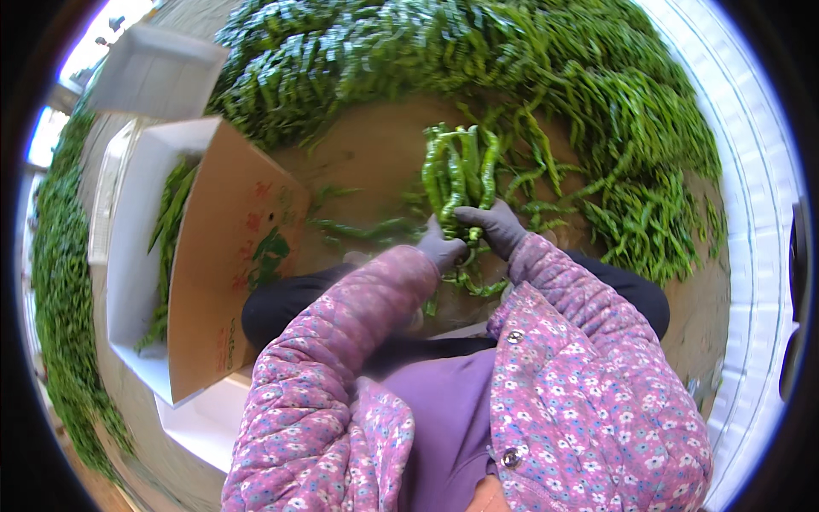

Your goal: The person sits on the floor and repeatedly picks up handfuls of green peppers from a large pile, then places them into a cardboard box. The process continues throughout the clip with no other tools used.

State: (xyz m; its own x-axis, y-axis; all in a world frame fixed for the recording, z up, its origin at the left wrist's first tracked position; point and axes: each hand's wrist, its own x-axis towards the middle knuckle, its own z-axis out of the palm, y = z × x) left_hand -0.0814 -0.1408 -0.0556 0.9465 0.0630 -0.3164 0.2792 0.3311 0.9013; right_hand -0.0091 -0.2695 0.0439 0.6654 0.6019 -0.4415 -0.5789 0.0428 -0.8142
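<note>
Both my hands wear grey gloves and meet around one bunch of long green chili peppers (459, 166). My left hand (441, 246) grips the bunch near its lower end from the left. From the right, my right hand (496, 224) closes on it with the thumb laid across the front. The peppers point away from me, roughly side by side, and a few curled ends hang below my fingers. Beneath the bunch, some loose peppers (480, 285) lie on the ground between my legs.
A large heap of green peppers (448, 51) curves across the far side, with a smaller pile (646, 224) at right. Left stands a cardboard box (237, 256) with white inner walls, partly holding peppers (171, 217). Behind it is another box (160, 70). White sheeting (761, 256) borders the right.
</note>
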